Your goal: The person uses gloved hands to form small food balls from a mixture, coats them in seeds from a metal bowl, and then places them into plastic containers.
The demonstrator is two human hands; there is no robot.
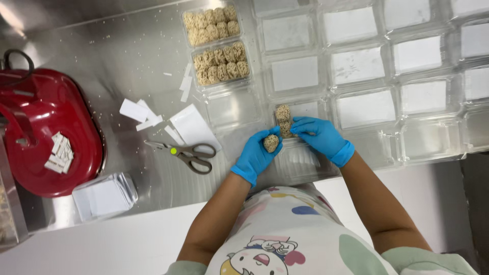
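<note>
My left hand [257, 155], in a blue glove, is closed on a round sesame-coated ball [271, 143] just below a clear plastic box [316, 108]. My right hand [321, 136], also gloved in blue, presses its fingertips on a second ball [286, 129] inside that box, under another ball [282, 112] lying there. Both hands hover over the steel table [127, 56] near its front edge.
Two filled clear boxes [222, 63] of balls lie at the back centre. Many clear boxes with white liners [367, 63] cover the right side. Scissors [191, 154], paper slips [140, 113], a stack of clear lids [104, 196] and a red lid [48, 132] sit left.
</note>
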